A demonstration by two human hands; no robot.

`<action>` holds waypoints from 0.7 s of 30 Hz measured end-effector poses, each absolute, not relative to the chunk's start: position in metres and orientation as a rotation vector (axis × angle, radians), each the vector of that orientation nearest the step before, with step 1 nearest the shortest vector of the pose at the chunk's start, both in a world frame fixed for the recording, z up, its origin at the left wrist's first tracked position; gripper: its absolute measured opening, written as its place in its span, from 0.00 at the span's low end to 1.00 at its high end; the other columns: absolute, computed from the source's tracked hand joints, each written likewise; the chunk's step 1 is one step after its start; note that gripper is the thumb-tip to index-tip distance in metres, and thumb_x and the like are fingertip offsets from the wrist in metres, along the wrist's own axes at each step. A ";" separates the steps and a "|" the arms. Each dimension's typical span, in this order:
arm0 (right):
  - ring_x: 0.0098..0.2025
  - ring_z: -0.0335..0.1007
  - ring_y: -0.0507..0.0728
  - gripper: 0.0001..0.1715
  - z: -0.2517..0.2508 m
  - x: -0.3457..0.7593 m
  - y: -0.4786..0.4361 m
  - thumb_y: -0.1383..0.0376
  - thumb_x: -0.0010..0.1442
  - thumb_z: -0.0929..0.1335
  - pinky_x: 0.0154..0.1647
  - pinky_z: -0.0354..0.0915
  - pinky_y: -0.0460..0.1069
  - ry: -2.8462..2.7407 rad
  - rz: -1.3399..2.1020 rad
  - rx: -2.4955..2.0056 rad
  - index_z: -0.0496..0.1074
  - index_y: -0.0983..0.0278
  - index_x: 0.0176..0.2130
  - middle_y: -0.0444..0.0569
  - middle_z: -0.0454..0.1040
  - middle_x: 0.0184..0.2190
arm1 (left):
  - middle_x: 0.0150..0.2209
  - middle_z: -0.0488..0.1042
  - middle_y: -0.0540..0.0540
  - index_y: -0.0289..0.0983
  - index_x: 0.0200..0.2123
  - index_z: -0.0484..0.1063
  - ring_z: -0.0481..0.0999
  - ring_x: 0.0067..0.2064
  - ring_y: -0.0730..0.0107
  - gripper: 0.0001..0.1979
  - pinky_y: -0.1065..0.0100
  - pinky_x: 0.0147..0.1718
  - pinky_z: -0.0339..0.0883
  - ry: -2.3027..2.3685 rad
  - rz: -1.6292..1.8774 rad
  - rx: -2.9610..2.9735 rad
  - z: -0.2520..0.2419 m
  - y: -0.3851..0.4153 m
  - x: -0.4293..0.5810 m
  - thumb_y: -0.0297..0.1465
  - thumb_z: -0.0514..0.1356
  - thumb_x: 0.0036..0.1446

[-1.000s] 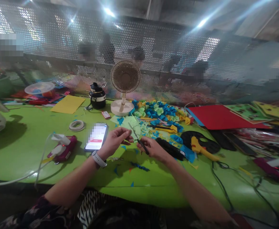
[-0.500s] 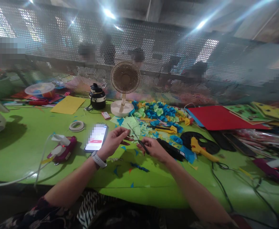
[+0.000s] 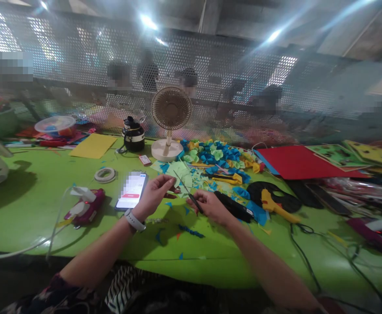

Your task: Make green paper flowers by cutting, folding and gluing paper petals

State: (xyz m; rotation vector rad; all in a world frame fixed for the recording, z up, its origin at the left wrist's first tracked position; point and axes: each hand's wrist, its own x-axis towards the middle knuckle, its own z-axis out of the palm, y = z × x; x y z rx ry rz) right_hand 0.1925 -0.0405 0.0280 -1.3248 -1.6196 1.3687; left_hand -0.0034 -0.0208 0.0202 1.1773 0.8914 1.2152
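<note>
My right hand [image 3: 210,205] is closed round the black handles of a small pair of scissors [image 3: 186,190], blades pointing up and left. My left hand [image 3: 156,194], with a white watch on its wrist, pinches something small at the blades' tip; I cannot make out what it is. Both hands hover just above the green table [image 3: 30,200]. Small blue paper scraps [image 3: 191,230] lie on the table below them. A lit phone [image 3: 132,191] lies just left of my left hand.
A small fan [image 3: 170,120] and a black jar [image 3: 133,134] stand behind. Blue, green and yellow paper flowers [image 3: 217,155] are piled beyond my hands. A pink glue gun [image 3: 86,205], tape roll [image 3: 105,175], yellow glue gun [image 3: 272,203], red sheet [image 3: 298,161] and cables [image 3: 318,244] surround them. People sit behind a perforated screen.
Both hands and the scissors stay almost in place; the view has shifted slightly. No clear change in grip.
</note>
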 end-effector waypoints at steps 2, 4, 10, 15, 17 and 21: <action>0.20 0.58 0.48 0.32 0.028 0.192 -0.041 0.42 0.40 0.75 0.21 0.54 0.45 -1.626 1.362 -1.324 0.62 0.63 0.24 0.38 0.63 0.17 | 0.28 0.74 0.50 0.35 0.33 0.71 0.79 0.30 0.70 0.18 0.71 0.27 0.74 0.886 1.222 1.177 0.020 -0.021 -0.003 0.44 0.67 0.50; 0.20 0.57 0.48 0.32 0.028 0.192 -0.042 0.42 0.40 0.75 0.21 0.54 0.45 -1.640 1.351 -1.322 0.62 0.63 0.24 0.38 0.63 0.17 | 0.27 0.74 0.50 0.35 0.33 0.71 0.78 0.30 0.70 0.18 0.72 0.27 0.74 0.884 1.229 1.171 0.021 -0.021 -0.003 0.44 0.67 0.49; 0.20 0.60 0.49 0.31 0.029 0.192 -0.040 0.42 0.40 0.75 0.21 0.57 0.46 -1.616 1.310 -1.317 0.62 0.62 0.23 0.39 0.65 0.17 | 0.26 0.73 0.51 0.35 0.33 0.71 0.79 0.29 0.69 0.18 0.72 0.25 0.74 0.888 1.236 1.137 0.022 -0.020 -0.003 0.44 0.68 0.48; 0.22 0.66 0.51 0.30 0.029 0.193 -0.036 0.42 0.41 0.75 0.25 0.60 0.47 -1.580 1.242 -1.319 0.64 0.63 0.25 0.42 0.71 0.19 | 0.32 0.78 0.47 0.36 0.34 0.70 0.83 0.35 0.62 0.20 0.73 0.25 0.72 0.873 1.320 0.941 0.022 -0.016 -0.004 0.42 0.70 0.45; 0.23 0.66 0.52 0.29 0.025 0.197 -0.033 0.43 0.43 0.74 0.24 0.58 0.46 -1.613 1.230 -1.387 0.66 0.63 0.26 0.44 0.72 0.20 | 0.34 0.80 0.46 0.36 0.34 0.70 0.82 0.40 0.62 0.19 0.73 0.30 0.73 0.841 1.385 0.831 0.022 -0.013 -0.005 0.41 0.70 0.46; 0.22 0.61 0.52 0.24 0.017 0.206 -0.029 0.48 0.46 0.74 0.23 0.53 0.46 -1.872 1.065 -1.570 0.67 0.63 0.24 0.44 0.70 0.20 | 0.36 0.82 0.44 0.36 0.34 0.71 0.81 0.45 0.63 0.15 0.72 0.37 0.74 0.782 1.478 0.697 0.022 -0.008 -0.008 0.39 0.68 0.49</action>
